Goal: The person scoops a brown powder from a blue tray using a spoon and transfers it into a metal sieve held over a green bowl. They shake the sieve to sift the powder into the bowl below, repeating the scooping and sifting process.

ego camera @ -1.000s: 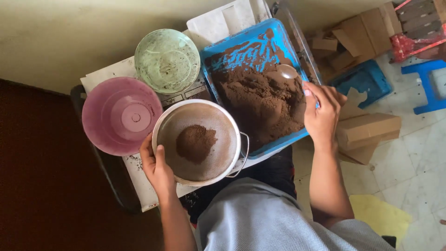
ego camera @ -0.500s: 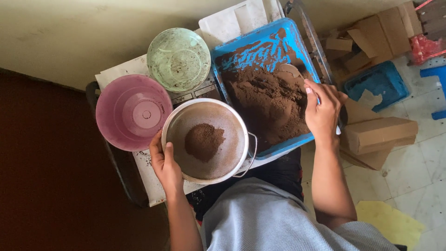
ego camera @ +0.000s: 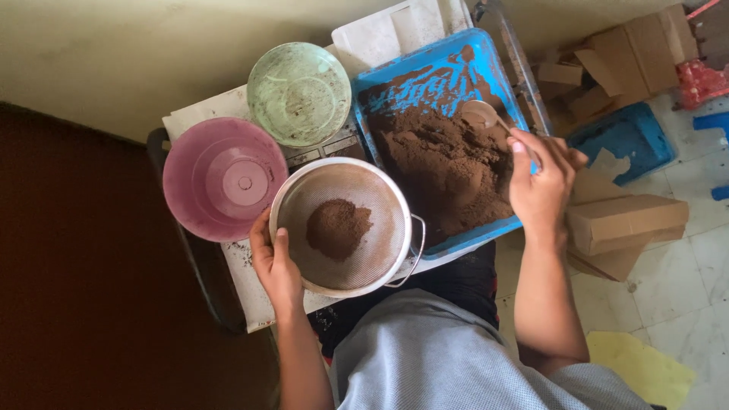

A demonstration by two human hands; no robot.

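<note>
Holding the round metal sieve (ego camera: 342, 226) by its near-left rim, our left hand (ego camera: 275, 262) curls shut on the edge, thumb over the top, so the mesh stays level and the small heap of brown powder (ego camera: 338, 228) sits in its middle rather than sliding off. The sieve sits at the near side of the work surface, just left of the blue tray (ego camera: 425, 76) and overlapping the tray's near-left corner — close enough that a spoonful has little way to travel.

Our right hand (ego camera: 541, 182) is closed around the handle of a spoon (ego camera: 481, 114), whose bowl rests at the far edge of the big mound of brown powder (ego camera: 448, 167) in the tray, dipped in as if to scoop.

Left of the sieve a pink bowl (ego camera: 224, 178) stands touching it, and farther off a pale green bowl (ego camera: 298, 93) — both within easy reach, both showing no powder. To the right, on the tiled floor, lie cardboard boxes (ego camera: 623, 220) and a second blue tray (ego camera: 623, 137), well apart from the work.
</note>
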